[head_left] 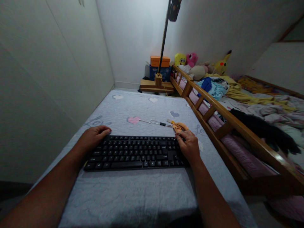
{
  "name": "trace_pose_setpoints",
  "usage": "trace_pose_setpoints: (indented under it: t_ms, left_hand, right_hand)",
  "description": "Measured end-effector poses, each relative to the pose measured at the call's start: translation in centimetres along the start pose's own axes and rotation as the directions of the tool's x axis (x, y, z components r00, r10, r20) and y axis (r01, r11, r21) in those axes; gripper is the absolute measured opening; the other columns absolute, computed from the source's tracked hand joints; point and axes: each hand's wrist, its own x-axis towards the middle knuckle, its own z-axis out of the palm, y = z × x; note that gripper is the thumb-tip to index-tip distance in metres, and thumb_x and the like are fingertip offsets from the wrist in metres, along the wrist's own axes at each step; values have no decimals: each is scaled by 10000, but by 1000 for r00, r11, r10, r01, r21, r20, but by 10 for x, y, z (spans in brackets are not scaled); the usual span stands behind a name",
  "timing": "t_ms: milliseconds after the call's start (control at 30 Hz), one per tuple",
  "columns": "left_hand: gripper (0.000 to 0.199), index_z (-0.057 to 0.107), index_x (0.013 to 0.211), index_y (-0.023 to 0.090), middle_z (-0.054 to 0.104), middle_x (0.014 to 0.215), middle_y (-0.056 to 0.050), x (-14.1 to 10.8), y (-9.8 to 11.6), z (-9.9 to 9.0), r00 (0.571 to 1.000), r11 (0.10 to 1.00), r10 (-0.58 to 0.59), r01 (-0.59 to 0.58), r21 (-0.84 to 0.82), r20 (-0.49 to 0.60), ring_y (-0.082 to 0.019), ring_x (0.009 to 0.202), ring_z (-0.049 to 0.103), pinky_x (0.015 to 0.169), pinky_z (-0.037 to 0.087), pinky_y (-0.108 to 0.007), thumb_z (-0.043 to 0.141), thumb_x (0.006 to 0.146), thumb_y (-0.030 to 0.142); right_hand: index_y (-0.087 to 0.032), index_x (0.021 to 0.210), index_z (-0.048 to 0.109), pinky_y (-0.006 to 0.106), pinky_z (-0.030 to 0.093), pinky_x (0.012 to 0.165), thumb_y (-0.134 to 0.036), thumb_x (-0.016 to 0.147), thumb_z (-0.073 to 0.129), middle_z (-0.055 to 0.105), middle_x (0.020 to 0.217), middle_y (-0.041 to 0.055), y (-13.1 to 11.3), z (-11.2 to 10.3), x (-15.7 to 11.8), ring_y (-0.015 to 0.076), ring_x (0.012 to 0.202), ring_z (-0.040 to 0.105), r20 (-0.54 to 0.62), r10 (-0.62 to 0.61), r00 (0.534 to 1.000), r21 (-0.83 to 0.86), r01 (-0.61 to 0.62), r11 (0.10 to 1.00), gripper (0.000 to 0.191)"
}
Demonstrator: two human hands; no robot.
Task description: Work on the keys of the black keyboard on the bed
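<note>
A black computer keyboard lies across the light patterned cover in front of me, its space bar side towards me. My left hand grips its left end, with the thumb along the upper left corner. Round the right end, my right hand is closed near the upper corner, covering some of the number keys. Just beyond the keyboard lies a crumpled orange cloth, close to my right fingers. A thin wire tool with a black grip lies left of the cloth, beside a small yellow-handled brush.
A wooden bed rail runs along the right side, with bedding and plush toys behind it. At the far end stand a wooden stand with a dark pole and an orange box. A pale cabinet rises on the left.
</note>
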Motion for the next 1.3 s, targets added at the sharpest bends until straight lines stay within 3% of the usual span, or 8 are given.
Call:
trace_pose_setpoints:
  t_ms: [300,633,1300]
  left_hand:
    - [455,704,975,201,765,925,-35,1,-2,1,1000,1000,-18,18,20,-2,-259,915,680,823,470,-323,487,799,559]
    - [455,713,962,183,768,920,-37,-2,4,-1,1000,1000,-14,14,-11,-3,-251,904,676,808,465,-305,503,783,545]
    - [437,707,970,188,762,947,-48,2,-3,0,1000,1000,7,-7,5,5,-260,934,673,839,456,-325,500,798,533]
  right_hand:
    - [-231,828,742,391,469,819,-252,895,581,711,810,54,-14,4,0,237,842,634,46,-27,999,25,26,999,175]
    - [-224,857,747,409,497,808,-255,865,592,710,839,68,0,0,0,246,847,642,-15,-2,1000,-7,2,1000,157]
    - [-223,849,746,399,481,820,-246,882,592,725,849,64,-11,8,4,242,857,648,22,-8,1000,11,8,1000,159]
